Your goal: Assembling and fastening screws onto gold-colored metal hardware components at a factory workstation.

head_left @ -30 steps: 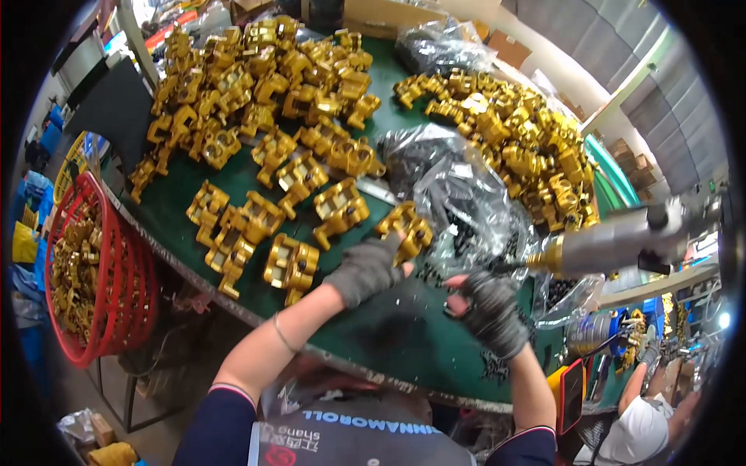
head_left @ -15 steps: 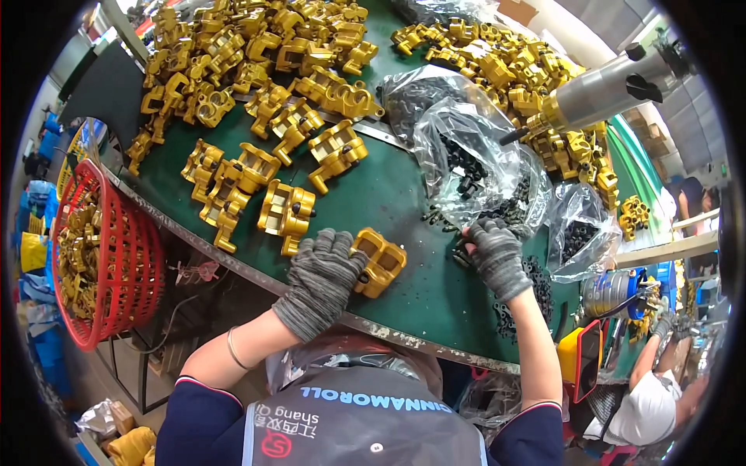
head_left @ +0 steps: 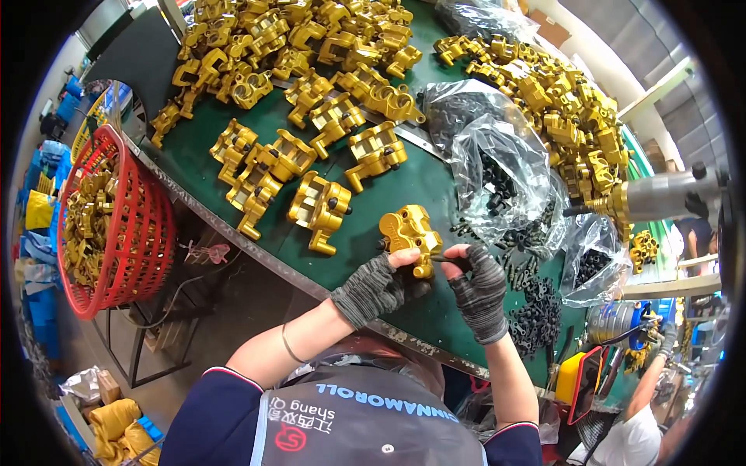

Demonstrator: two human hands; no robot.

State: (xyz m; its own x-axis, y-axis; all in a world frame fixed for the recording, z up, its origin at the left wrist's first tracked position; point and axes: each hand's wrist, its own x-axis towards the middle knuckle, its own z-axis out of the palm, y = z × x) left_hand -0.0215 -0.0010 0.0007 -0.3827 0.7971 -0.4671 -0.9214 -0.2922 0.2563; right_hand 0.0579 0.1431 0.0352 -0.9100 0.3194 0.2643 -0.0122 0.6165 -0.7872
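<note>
One blue word (head_left: 386, 401) on grey apron (head_left: 350, 443)

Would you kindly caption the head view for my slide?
Left hand holds a gold part; right hand, a small dark piece.

Left hand (head_left: 371, 289), right hand (head_left: 477, 290) close together, both curled.

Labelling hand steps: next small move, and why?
Probably the right hand should ease the small dark piece against the gold part: it pinches that piece close beside the part, which the left hand holds.
</note>
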